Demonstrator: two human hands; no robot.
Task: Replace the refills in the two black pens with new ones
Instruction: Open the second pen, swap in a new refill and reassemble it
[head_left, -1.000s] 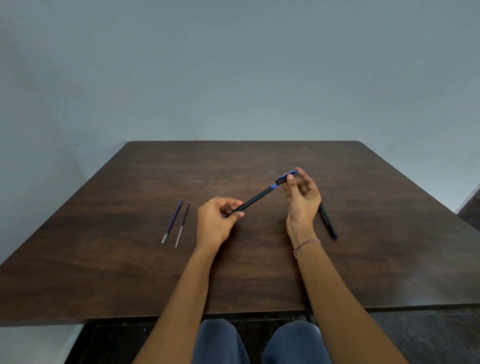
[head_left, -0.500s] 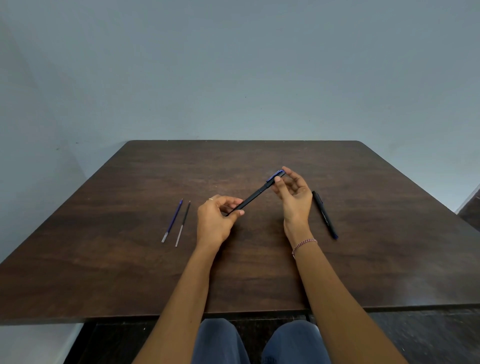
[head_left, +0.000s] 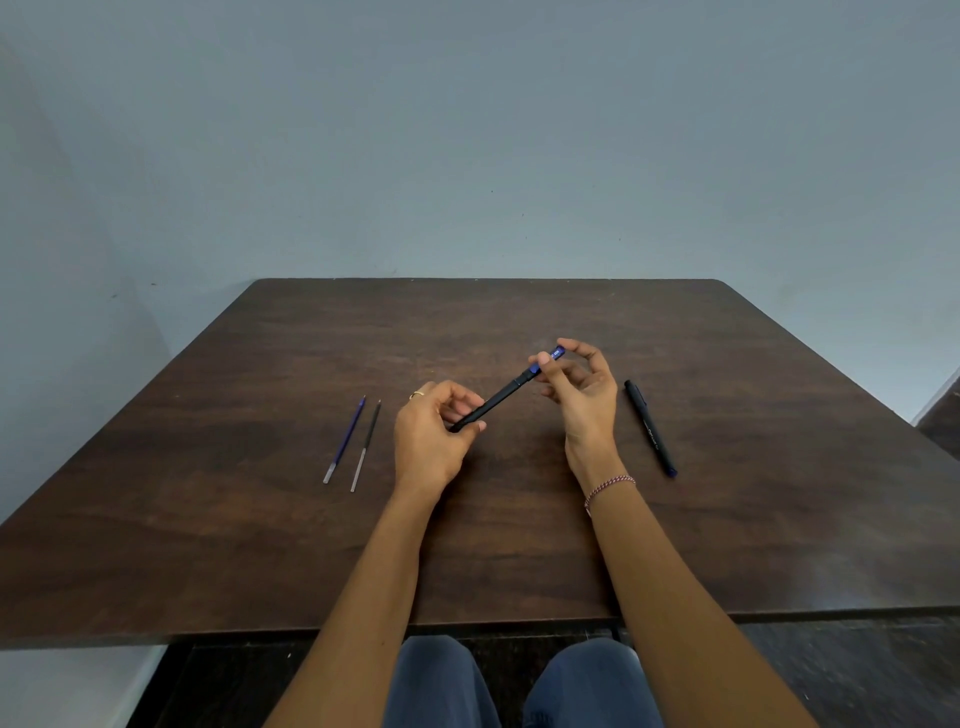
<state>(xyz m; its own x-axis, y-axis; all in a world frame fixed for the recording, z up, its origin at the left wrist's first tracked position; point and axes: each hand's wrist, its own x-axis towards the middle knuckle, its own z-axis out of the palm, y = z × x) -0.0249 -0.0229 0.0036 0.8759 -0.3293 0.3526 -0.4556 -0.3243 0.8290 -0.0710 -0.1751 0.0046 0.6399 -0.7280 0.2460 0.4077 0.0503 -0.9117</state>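
Observation:
A black pen (head_left: 498, 397) with a blue far end is held slanted above the middle of the table (head_left: 727, 519). My left hand (head_left: 431, 441) grips its near, lower end. My right hand (head_left: 576, 387) pinches the blue end between thumb and fingertips. A second black pen (head_left: 649, 427) lies on the table just right of my right hand. Two thin refills lie side by side to the left of my left hand, one blue (head_left: 345, 439) and one black (head_left: 366, 446).
The dark wooden table has a front edge close to my knees (head_left: 519, 680). A pale wall stands behind its far edge, and a white wall closes in on the left.
My right hand came in toward the left hand along the pen, then drew back out a little with the blue end. The second pen is now fully uncovered.

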